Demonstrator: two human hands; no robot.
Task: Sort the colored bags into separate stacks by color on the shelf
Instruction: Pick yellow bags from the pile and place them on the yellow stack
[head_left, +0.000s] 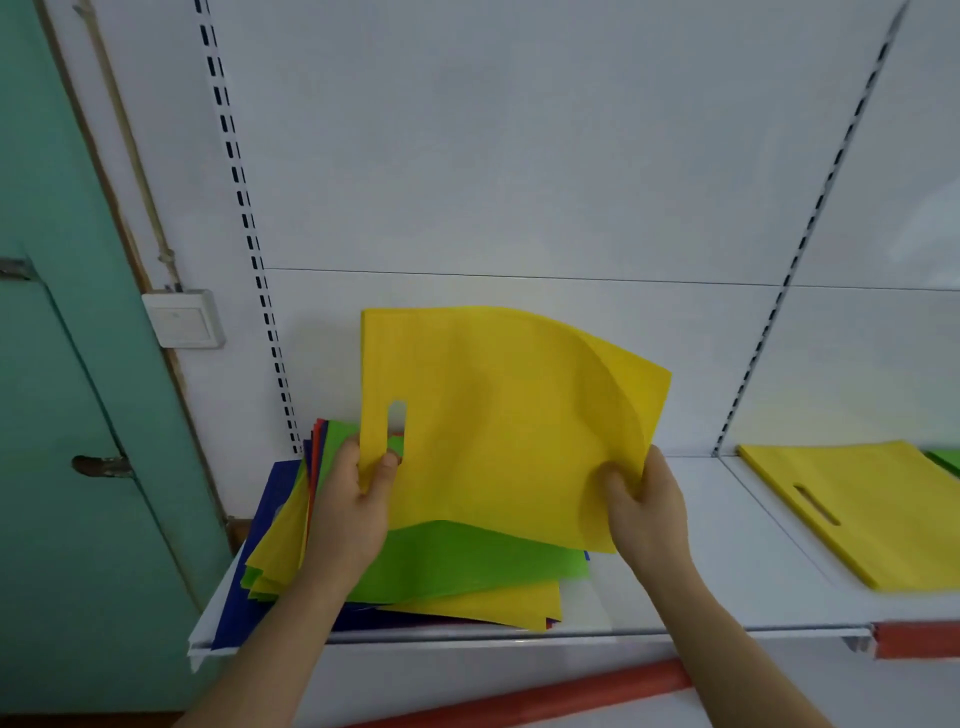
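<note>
A yellow bag (498, 415) with a slot handle is lifted off a mixed pile (467, 566) of green, yellow, blue and red bags at the shelf's left end. My left hand (358, 504) pinches the bag's left edge by the handle slot, thumb on the front. My right hand (644, 504) grips its lower right corner, where the fabric curls over. A green bag lies on top of the pile beneath. Farther right a yellow stack (857, 514) lies flat on the shelf, with the edge of a green bag (948, 460) just beyond it.
The white shelf (727, 561) shows bare surface between the pile and the yellow stack. Slotted uprights (249, 223) run up the white back panel. A wall switch (182, 318) and a green door (67, 415) stand at left. A red rail (571, 691) runs below the shelf front.
</note>
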